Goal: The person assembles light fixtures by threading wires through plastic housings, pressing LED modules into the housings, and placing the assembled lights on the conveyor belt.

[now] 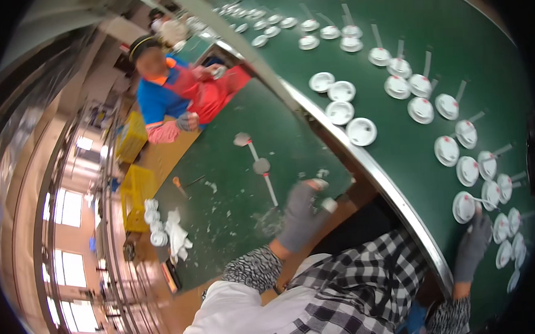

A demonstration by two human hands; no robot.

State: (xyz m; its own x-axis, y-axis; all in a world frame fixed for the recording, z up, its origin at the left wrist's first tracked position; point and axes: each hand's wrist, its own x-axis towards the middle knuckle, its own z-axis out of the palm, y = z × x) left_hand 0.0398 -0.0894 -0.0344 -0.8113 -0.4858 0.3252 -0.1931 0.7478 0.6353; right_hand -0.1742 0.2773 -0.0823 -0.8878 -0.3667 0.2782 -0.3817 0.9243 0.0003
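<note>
Head view: gloved hands at green belt, lower right of frame.
Right hand (473, 246) rests flat, fingers spread, touching white disc (463, 207); its thin stick runs rightward toward frame edge. Left hand (301, 216) pinches small white piece (329, 204), centre frame, orientation unclear.

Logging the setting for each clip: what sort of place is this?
Most likely a factory production line. A long green conveyor belt carries rows of small white dishes, a co-worker sits at the green worktable, and the person's gloved right hand reaches onto the belt.
</note>
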